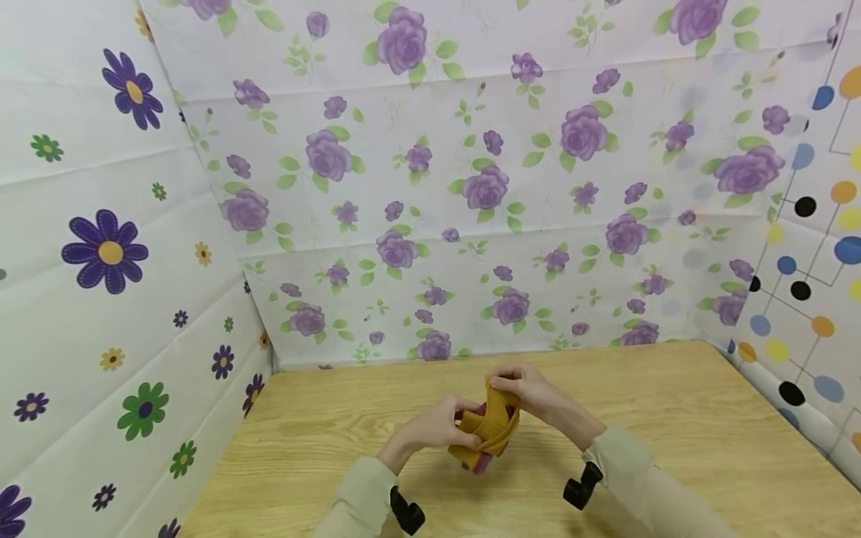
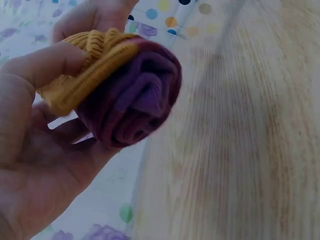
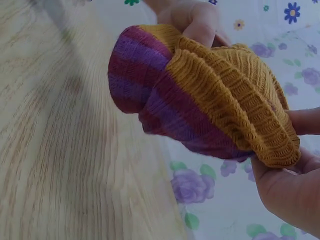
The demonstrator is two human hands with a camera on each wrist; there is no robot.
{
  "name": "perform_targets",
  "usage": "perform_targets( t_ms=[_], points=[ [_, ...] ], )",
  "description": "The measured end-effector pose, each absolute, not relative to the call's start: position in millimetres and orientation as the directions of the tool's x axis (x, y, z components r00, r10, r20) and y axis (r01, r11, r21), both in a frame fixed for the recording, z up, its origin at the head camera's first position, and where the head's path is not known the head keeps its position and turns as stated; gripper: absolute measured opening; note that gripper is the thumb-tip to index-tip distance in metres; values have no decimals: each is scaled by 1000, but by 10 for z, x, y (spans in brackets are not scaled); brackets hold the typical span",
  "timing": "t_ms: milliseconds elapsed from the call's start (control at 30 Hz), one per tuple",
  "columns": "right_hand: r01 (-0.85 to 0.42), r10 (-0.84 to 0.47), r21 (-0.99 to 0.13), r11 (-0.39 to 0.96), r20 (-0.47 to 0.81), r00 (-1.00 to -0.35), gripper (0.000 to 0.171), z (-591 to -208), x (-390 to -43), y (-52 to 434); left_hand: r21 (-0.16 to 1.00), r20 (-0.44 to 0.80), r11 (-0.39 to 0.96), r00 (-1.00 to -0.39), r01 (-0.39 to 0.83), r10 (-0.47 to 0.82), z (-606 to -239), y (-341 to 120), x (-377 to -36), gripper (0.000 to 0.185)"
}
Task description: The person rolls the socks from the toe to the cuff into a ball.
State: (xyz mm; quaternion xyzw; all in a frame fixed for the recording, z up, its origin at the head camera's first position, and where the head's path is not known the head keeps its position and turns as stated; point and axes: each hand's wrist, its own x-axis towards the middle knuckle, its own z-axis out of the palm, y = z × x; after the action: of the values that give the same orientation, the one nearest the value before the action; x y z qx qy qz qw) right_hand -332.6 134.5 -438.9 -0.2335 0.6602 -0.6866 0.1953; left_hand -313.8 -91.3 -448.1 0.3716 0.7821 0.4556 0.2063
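Both hands are up over the wooden tabletop [image 1: 673,418], working a rolled-up sock bundle [image 1: 486,432] between them, a bit above the surface near the middle. The left hand [image 1: 437,427] cups the bundle from the side, thumb and fingers curled round it; in the left wrist view you can see the purple-maroon roll sitting in the palm with the mustard ribbed cuff [image 2: 90,70] wrapped over the top. The right hand [image 1: 531,392] pinches that mustard cuff at the upper edge, fingers bent over it, and the cuff looks stretched over the striped purple part in the right wrist view. So neither hand is spread, both are gripping the same bundle. Flowery wallpaper panels [image 1: 471,187] box in the tabletop on three sides. Beige sleeves [image 1: 632,456] cover both arms.
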Motion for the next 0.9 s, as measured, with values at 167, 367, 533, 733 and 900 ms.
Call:
perform_targets(
  t_ms=[167, 367, 533, 733, 900],
  points=[
    [-235, -542, -958, 163, 112, -833, 28, -4375, -3309, 1283, 775, 44, 349, -595, 527, 802, -4409, -837, -3134, 21],
    [-321, -493, -894, 311, 137, -859, 19, -4362, -3315, 1276, 707, 93, 412, -654, 575, 751, -4350, -804, -3101, 16],
    [-266, -479, -902, 340, 77, -874, 18, -4362, -3378, 1339, 745, 119, 432, -739, 508, 664, -4361, -778, -3070, 39],
    [27, -613, -976, 214, -156, -775, 17, -4349, -3490, 1483, 834, 142, 314, -728, 453, 671, -4381, -725, -3045, 55],
    [216, -675, -961, 173, -275, -685, 21, -4416, -3567, 1562, 897, 102, 275, -766, 347, 634, -4447, -697, -3061, 48]
  ],
)
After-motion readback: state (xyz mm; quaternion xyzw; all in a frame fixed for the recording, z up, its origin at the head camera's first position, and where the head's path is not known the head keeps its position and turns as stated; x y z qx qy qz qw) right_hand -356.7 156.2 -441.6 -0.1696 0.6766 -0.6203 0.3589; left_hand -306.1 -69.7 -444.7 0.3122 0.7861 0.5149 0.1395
